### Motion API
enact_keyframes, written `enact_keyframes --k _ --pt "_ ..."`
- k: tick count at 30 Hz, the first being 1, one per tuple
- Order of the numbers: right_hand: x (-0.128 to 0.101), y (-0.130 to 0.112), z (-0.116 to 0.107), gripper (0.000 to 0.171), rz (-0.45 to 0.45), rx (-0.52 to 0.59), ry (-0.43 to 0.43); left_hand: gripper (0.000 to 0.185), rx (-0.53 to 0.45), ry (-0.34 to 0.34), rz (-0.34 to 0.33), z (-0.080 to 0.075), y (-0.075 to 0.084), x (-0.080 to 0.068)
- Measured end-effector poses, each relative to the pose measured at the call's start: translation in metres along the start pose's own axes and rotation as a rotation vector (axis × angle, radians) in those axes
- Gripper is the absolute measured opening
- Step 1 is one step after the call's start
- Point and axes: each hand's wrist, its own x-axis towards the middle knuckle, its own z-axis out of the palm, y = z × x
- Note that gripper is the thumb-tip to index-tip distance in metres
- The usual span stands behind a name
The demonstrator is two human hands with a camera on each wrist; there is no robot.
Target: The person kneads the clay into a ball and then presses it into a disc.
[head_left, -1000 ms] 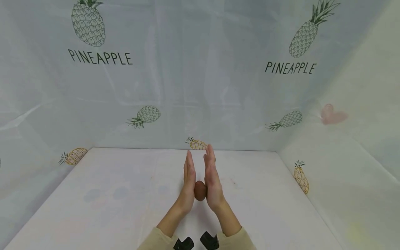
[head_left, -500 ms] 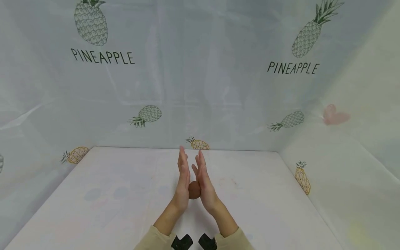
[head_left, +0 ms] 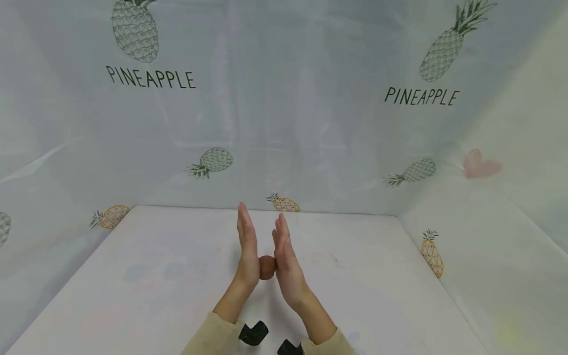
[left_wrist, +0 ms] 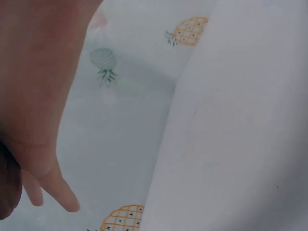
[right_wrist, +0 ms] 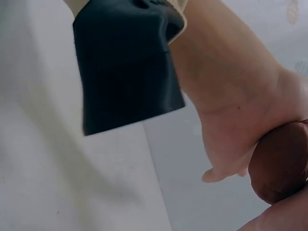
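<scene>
The left hand and the right hand stand edge-up over the desk, palms facing, with a brown ball (it looks like clay or dough, though I cannot be sure) pressed between the heels of the palms; both hands are flat, fingers straight and together, neither curled round the ball; the ball sits low between them, above the desk and near its middle.

To roll it well, I judge the palms should stay parallel and the pressure light and even; too hard a squeeze would flatten the ball, too loose a one would let it drop to the desk; keeping it at the palm's centre rather than the heel would give more room.

The head view shows both hands whole, the beige sleeves and the pineapple-print cloth behind; it shows only a sliver of the ball; the right wrist view shows the ball close, dark brown and smooth, bulging against the left palm, and the black wrist mount; the left wrist view gives a blurred right palm with only the ball's edge at the frame's border.
</scene>
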Motion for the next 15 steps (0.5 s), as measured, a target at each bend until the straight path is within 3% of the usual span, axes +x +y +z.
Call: enact_keyframes --k 5,15 --pt "-0.001 -0.002 -0.002 0.064 -0.052 -0.009 0.036 0.063 0.004 -0.070 -0.029 0.009 -0.002 -0.004" --pt "0.000 -0.004 -0.012 0.063 -0.107 -0.080 0.089 0.062 -0.050 -0.254 -0.017 0.024 0.001 -0.012"
